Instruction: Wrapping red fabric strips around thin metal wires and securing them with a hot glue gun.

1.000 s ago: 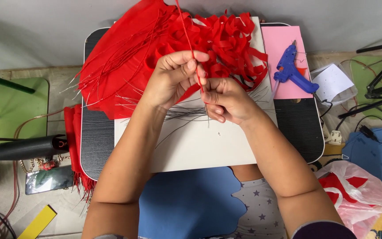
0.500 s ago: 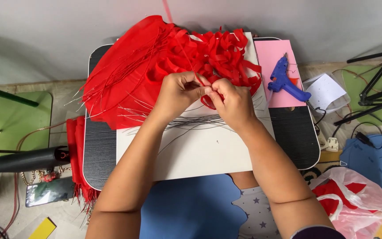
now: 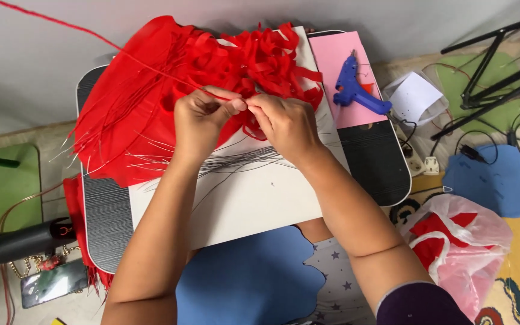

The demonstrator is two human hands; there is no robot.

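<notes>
**Red strip pinched between two hands over a white board**

A thin red wrapped wire (image 3: 100, 41) is held at the centre of the frame, where the left hand (image 3: 203, 120) and the right hand (image 3: 284, 123) are brought together, fingertips touching. Both hands are closed in a pinch on the near end of the wire; from there it is seen running up to the upper left of the frame. Just behind the hands, a heap of cut red ribbon strips (image 3: 260, 60) is piled at the upper centre, and a broad fan of red fabric petals (image 3: 127, 114) is spread to the left of it. Below the hands, a bundle of thin grey wires (image 3: 236, 159) is laid across a white rectangular board (image 3: 242, 204), which is set on a black ribbed table (image 3: 106, 222). At the upper right, a blue glue gun (image 3: 356, 90) is rested on a pink sheet of foam (image 3: 338, 60). A pink and red plastic bag (image 3: 458, 241) is seen at the lower right, on the floor.
</notes>
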